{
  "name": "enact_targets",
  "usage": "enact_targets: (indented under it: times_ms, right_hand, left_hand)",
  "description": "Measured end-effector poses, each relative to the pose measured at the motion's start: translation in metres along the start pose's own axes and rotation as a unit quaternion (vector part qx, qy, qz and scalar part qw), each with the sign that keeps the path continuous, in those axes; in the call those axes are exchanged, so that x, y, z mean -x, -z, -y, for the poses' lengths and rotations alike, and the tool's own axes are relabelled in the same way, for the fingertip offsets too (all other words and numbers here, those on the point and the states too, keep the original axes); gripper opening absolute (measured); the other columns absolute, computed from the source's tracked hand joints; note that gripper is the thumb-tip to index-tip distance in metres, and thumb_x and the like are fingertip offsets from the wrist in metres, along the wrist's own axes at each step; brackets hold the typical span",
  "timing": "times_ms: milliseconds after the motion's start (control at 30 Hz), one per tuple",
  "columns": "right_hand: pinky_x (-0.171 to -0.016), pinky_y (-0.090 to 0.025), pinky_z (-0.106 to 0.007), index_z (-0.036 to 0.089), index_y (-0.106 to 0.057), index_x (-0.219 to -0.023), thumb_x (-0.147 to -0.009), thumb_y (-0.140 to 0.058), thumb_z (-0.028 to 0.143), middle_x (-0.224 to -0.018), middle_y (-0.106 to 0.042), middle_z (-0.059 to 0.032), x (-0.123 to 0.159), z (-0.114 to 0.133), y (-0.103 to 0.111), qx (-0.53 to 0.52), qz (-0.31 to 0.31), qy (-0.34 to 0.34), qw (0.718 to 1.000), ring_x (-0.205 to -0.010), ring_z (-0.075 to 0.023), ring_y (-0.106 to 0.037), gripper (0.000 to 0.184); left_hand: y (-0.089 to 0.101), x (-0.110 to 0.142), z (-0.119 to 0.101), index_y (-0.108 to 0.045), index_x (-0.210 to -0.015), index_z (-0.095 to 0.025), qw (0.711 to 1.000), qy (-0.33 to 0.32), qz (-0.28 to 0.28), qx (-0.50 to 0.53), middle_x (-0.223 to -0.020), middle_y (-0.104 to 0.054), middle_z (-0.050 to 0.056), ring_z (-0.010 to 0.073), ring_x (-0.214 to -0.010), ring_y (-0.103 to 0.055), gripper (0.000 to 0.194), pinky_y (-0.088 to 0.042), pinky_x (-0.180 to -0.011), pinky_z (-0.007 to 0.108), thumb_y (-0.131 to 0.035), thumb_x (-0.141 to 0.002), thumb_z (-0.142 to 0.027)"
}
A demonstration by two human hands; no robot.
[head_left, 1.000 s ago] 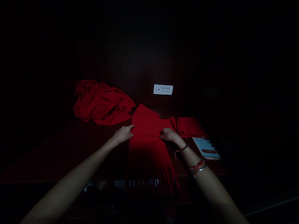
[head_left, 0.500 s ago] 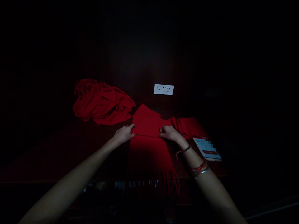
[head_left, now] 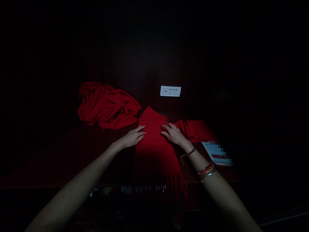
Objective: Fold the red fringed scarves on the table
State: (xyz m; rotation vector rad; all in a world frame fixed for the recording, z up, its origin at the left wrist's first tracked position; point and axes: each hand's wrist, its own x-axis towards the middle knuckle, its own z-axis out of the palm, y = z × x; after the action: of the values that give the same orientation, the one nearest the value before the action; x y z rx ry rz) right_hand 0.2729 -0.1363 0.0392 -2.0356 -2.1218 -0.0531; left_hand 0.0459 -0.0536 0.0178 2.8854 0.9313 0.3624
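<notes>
A red fringed scarf (head_left: 154,154) lies flat on a dark table, its fringe hanging over the near edge. My left hand (head_left: 133,137) rests on the scarf's left edge with fingers stretched flat. My right hand (head_left: 173,133) lies flat on the scarf's right side, fingers spread. Both press on the folded upper part of the cloth. The rest of the scarf (head_left: 196,130) trails off to the right in a bunched strip.
A second red scarf (head_left: 107,106) lies crumpled at the back left. A phone (head_left: 217,154) with a lit screen sits to the right of my right wrist. A white wall socket (head_left: 170,91) is on the dark back wall. The room is very dim.
Both hands have let go of the pinched scarf edges and moved slightly forward, now lying flat with fingers stretched on the cloth.
</notes>
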Motion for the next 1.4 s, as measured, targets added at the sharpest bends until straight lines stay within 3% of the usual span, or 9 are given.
enact_targets:
  times_ms: [67,200,267,500,867,1000,1133,1200,1400]
  right_hand:
    - [-0.089,-0.023,-0.042,0.028,-0.019,-0.127,-0.080,-0.024,0.049,-0.132,-0.019,-0.0066,-0.005,0.004,-0.007,-0.004,0.010,0.009,1.000,-0.118,-0.0245,-0.016,0.052]
    - [-0.091,-0.009,-0.052,0.033,-0.008,-0.128,-0.075,-0.017,0.060,-0.136,-0.005,-0.0034,-0.018,-0.002,-0.020,-0.019,0.158,-0.045,0.986,-0.121,-0.0275,-0.003,0.060]
    - [-0.092,-0.005,-0.052,0.033,-0.002,-0.128,-0.072,-0.015,0.065,-0.136,-0.001,-0.0027,-0.022,-0.009,-0.023,-0.019,0.194,-0.072,0.978,-0.121,-0.0274,0.000,0.065]
    - [-0.089,-0.005,-0.057,0.033,0.001,-0.127,-0.068,-0.014,0.068,-0.136,0.007,-0.0011,-0.023,-0.022,-0.020,-0.022,0.235,-0.118,0.965,-0.120,-0.0293,0.006,0.070]
    - [-0.091,-0.005,-0.053,0.036,-0.002,-0.127,-0.077,-0.014,0.056,-0.136,0.004,0.0031,-0.025,-0.040,-0.026,-0.020,0.215,-0.152,0.965,-0.120,-0.0304,0.005,0.055]
    - [-0.092,-0.005,-0.051,0.033,-0.007,-0.128,-0.077,-0.015,0.056,-0.136,-0.003,-0.0001,-0.020,-0.035,-0.022,-0.026,0.163,-0.112,0.980,-0.121,-0.0299,0.002,0.057]
    - [-0.094,0.000,-0.049,0.033,-0.005,-0.128,-0.075,-0.011,0.061,-0.136,-0.003,0.0020,-0.017,-0.020,-0.018,-0.039,0.063,0.012,0.997,-0.121,-0.0254,0.005,0.060]
    - [-0.092,0.004,-0.053,0.036,-0.004,-0.127,-0.072,-0.011,0.065,-0.136,-0.002,0.0044,-0.019,-0.014,-0.020,-0.036,0.077,0.026,0.996,-0.121,-0.0270,0.006,0.063]
    - [-0.087,0.001,-0.060,0.041,-0.001,-0.125,-0.067,-0.011,0.069,-0.136,0.001,0.0056,-0.027,-0.022,-0.027,-0.034,0.180,-0.074,0.980,-0.120,-0.0323,0.002,0.065]
  left_hand:
    - [-0.005,-0.005,0.002,-0.031,-0.123,-0.021,1.000,0.023,0.017,0.007,-0.134,-0.015,0.003,0.0177,-0.121,-0.014,0.042,-0.017,-0.096,0.035,-0.022,-0.084,-0.034]
    - [-0.011,-0.012,0.007,-0.010,-0.129,-0.021,0.988,0.082,0.129,0.005,-0.135,-0.007,0.006,0.0203,-0.122,-0.005,0.054,-0.012,-0.095,0.045,-0.018,-0.082,-0.046]
    - [-0.011,-0.013,0.009,-0.007,-0.129,-0.022,0.984,0.095,0.152,-0.001,-0.135,-0.003,0.005,0.0201,-0.122,-0.002,0.056,-0.007,-0.094,0.048,-0.017,-0.081,-0.048]
    - [-0.001,-0.008,0.004,-0.002,-0.129,-0.023,0.978,0.096,0.186,0.007,-0.135,0.003,0.003,0.0209,-0.122,0.004,0.065,-0.001,-0.092,0.051,-0.018,-0.076,-0.057]
    - [0.010,-0.003,0.003,-0.004,-0.127,-0.035,0.967,0.125,0.223,0.016,-0.134,0.009,-0.001,0.0309,-0.118,0.011,0.077,-0.001,-0.089,0.056,-0.029,-0.063,-0.070]
    - [0.016,-0.010,0.001,-0.004,-0.127,-0.034,0.970,0.128,0.208,0.007,-0.134,0.007,0.001,0.0322,-0.118,0.008,0.081,-0.004,-0.089,0.056,-0.031,-0.061,-0.072]
    - [0.010,-0.028,0.001,-0.006,-0.128,-0.033,0.990,0.105,0.093,-0.001,-0.135,0.003,0.001,0.0260,-0.121,0.005,0.065,-0.006,-0.093,0.050,-0.014,-0.072,-0.066]
    - [-0.001,-0.036,0.002,-0.008,-0.128,-0.030,0.994,0.088,0.059,-0.012,-0.136,0.000,0.001,0.0227,-0.122,0.003,0.063,-0.008,-0.094,0.046,-0.011,-0.075,-0.063]
    - [-0.026,-0.042,0.006,-0.011,-0.128,-0.028,0.991,0.088,0.094,-0.020,-0.135,-0.008,0.004,0.0222,-0.122,-0.006,0.065,-0.012,-0.095,0.043,-0.013,-0.074,-0.063]
